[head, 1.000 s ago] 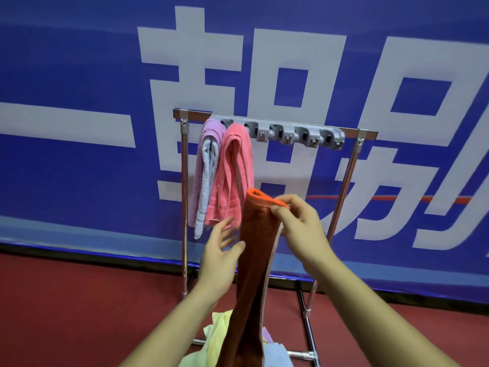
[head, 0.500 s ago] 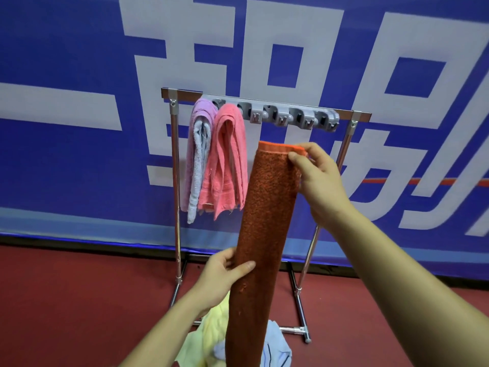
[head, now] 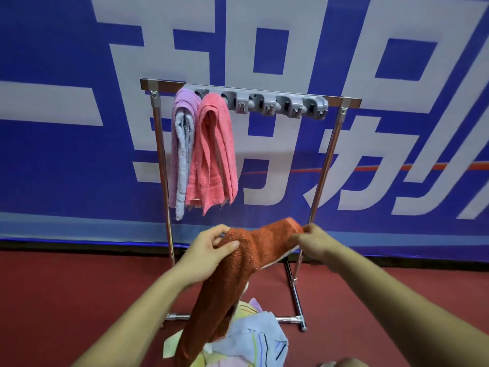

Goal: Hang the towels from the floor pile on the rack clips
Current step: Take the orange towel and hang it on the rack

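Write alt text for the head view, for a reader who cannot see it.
The left hand and right hand hold an orange towel between them before a rack, above the floor pile. A purple towel and a pink towel hang at the left end of the clip strip; other clips are bare.

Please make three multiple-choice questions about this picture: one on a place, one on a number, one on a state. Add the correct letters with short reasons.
1. Where does the pink towel hang? A. beside the purple towel B. at the right end of the rack C. alone in the middle
2. How many towels hang on the rack? A. one B. four C. two
3. How is the orange towel? A. clipped up B. gripped by the left hand and the right hand C. dropped
Answers: 1 A, both hang at the left end; 2 C, only purple and pink hang; 3 B, both hands pinch its upper part.
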The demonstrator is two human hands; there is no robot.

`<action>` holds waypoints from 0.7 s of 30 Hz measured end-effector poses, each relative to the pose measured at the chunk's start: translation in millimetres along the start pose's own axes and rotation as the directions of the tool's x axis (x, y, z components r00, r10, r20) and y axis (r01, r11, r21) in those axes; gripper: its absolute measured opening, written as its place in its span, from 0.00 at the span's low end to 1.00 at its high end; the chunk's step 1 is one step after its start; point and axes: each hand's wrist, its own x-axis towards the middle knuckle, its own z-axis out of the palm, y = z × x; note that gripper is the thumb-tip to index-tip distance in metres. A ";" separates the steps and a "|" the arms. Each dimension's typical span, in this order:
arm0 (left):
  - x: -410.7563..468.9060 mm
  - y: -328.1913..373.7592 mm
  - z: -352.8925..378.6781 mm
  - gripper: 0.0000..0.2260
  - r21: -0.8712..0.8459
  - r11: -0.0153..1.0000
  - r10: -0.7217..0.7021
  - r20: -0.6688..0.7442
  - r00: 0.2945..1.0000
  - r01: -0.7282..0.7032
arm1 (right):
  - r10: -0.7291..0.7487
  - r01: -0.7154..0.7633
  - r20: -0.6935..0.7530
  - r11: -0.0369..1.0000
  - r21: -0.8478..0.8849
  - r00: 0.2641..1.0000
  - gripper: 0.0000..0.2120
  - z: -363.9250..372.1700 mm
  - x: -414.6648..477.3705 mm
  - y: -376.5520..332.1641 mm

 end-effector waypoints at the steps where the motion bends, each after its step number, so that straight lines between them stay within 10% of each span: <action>1: 2.9 2.0 1.2 0.04 0.077 0.997 0.021 0.031 0.999 -0.023 | -0.032 0.033 0.030 0.999 -0.025 0.999 0.19 9.9 -2.9 0.4; 6: 14.3 16.3 5.0 0.03 0.283 0.954 0.066 0.134 0.989 -0.102 | -0.478 0.438 0.185 0.872 0.218 0.859 0.20 50.0 -14.7 -25.6; 14: 1.0 7.0 -16.4 0.09 0.161 0.987 -0.028 0.105 0.994 0.011 | -0.512 0.444 0.268 0.852 0.276 0.816 0.09 65.5 -11.9 -29.5; 21: -20.9 -21.5 -2.3 0.13 -0.072 0.997 -0.013 0.043 0.999 0.016 | -0.591 0.495 0.045 0.712 0.499 0.805 0.06 34.9 -24.7 -63.0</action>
